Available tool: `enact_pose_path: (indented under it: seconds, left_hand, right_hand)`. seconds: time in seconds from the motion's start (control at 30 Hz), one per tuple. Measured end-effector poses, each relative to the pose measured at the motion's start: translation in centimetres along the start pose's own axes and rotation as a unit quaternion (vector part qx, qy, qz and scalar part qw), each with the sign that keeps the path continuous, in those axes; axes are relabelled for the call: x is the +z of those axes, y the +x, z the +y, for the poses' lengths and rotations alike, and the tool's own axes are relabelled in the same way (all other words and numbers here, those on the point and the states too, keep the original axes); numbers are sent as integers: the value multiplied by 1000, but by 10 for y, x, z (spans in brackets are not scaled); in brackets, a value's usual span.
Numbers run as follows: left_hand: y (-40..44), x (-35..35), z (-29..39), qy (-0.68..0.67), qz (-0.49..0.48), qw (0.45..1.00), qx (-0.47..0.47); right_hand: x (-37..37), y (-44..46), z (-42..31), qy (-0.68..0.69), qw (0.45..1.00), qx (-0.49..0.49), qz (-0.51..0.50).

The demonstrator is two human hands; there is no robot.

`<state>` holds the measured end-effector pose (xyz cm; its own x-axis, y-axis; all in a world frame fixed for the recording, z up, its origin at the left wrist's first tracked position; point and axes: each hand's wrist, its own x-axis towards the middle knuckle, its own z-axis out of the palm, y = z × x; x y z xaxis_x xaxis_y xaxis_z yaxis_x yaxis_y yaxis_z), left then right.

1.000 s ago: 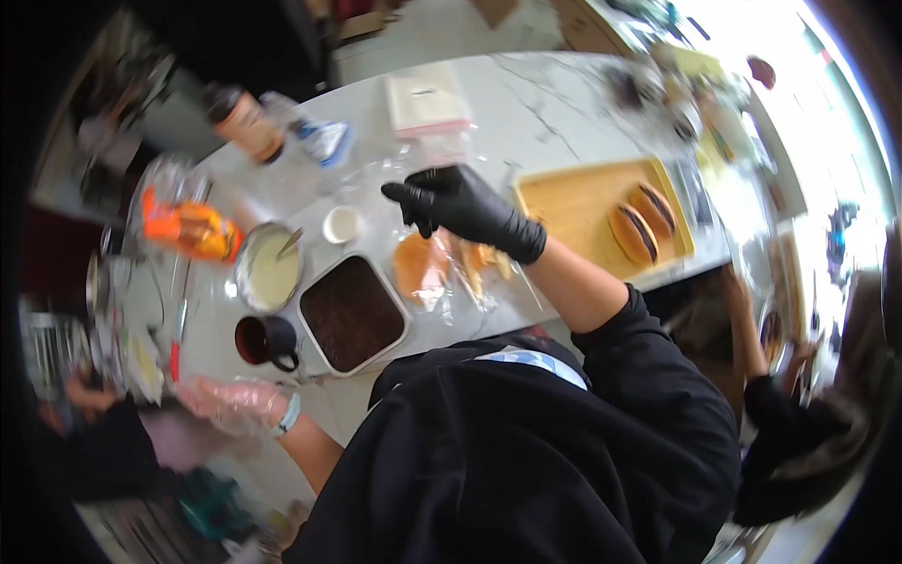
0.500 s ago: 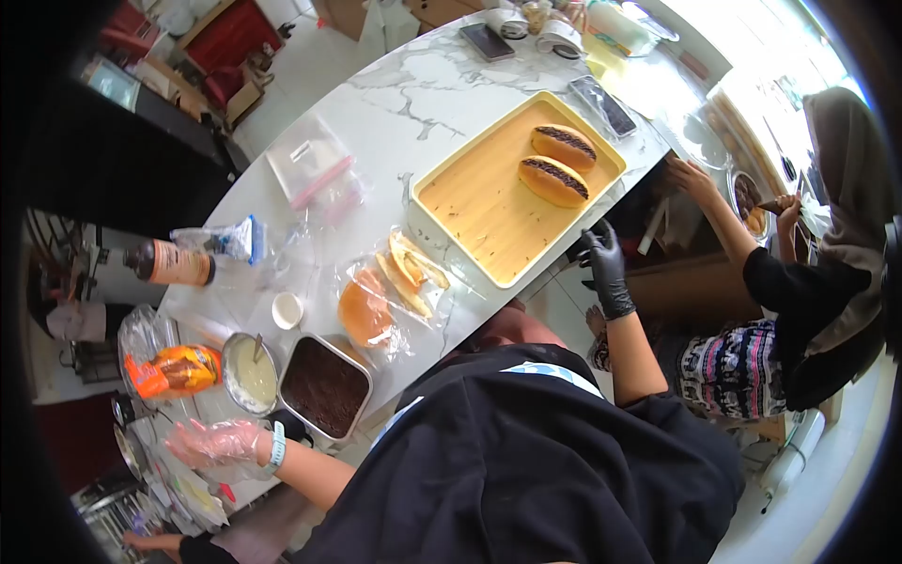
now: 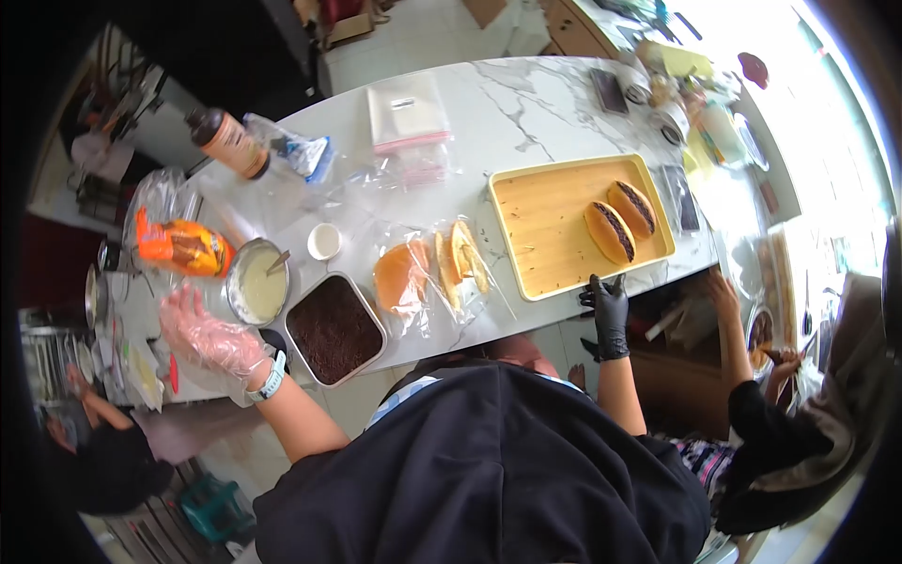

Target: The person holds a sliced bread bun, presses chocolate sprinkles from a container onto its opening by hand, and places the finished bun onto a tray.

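Note:
My left hand (image 3: 211,334), in a clear plastic glove, is open with fingers spread beside a metal bowl (image 3: 252,296) of pale cream. A spoon (image 3: 279,263) leans in that bowl. Next to it stands a metal pan (image 3: 336,331) of chocolate sprinkles. My right hand (image 3: 609,318), in a black glove, is at the front edge of a yellow tray (image 3: 536,295), its fingers loosely bent and apart with nothing seen in them. Whether it touches the rim I cannot tell. Two sprinkle-filled buns (image 3: 609,233) lie on the tray's right side.
Between pan and tray lie a bun (image 3: 402,277) and bread pieces (image 3: 460,268) on plastic. Behind them are a white cup (image 3: 324,242), plastic bags (image 3: 409,113), a brown bottle (image 3: 228,143) and an orange packet (image 3: 183,246). One co-worker's hand (image 3: 723,296) is at right; another person is far left.
My view has turned, so the table appears rotated and shifted right. My right hand is now nearer the tray's front edge; my left hand has come up closer beside the cream bowl.

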<state>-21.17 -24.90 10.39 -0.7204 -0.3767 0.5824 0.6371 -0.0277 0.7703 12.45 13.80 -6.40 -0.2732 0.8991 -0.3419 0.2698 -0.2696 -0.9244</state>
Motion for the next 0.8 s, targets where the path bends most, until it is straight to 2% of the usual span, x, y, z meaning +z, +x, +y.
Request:
enact_pose_path:
  seconds: [0.13, 0.2, 0.23, 0.27, 0.33, 0.37, 0.4, 0.43, 0.53, 0.57, 0.67, 0.7, 0.8]
  left_hand:
    - [-10, -1, 8, -117, -123, 984, -57]
    - [-36, 41, 62, -244, -122, 934, -232]
    - [-48, 52, 71, -344, -160, 863, -332]
    - [-58, 60, 79, -436, -197, 769, -424]
    - [-77, 83, 87, -497, -229, 625, -557]
    - [-86, 93, 88, -507, -237, 599, -573]
    - [-96, 103, 89, -517, -246, 568, -591]
    - [-108, 112, 90, -528, -256, 536, -607]
    - [-129, 133, 95, -531, -300, 490, -623]
    - [-135, 136, 98, -524, -317, 484, -625]
    - [-145, 140, 97, -525, -325, 473, -628]
    - [-146, 140, 97, -513, -333, 482, -627]
    - [-152, 140, 92, -424, -339, 543, -640]
  right_hand:
    - [12, 1, 0, 136, 988, -63, 23]
    - [17, -26, -19, 126, 987, -92, 35]
    - [20, -31, -27, 113, 989, -95, 3]
    - [22, -36, -35, 99, 990, -95, -27]
    - [35, -31, -68, 100, 981, -123, -114]
    - [48, -27, -86, 103, 974, -147, -137]
    - [60, -23, -105, 126, 955, -177, -203]
    - [71, -21, -126, 55, 942, -203, -262]
    - [112, -37, -181, 45, 874, -225, -428]
    - [119, -39, -194, 23, 861, -244, -445]
    - [129, -26, -198, -69, 869, -238, -429]
    - [130, -22, -193, -83, 855, -334, -388]
    - [135, -17, -182, -145, 790, -530, -271]
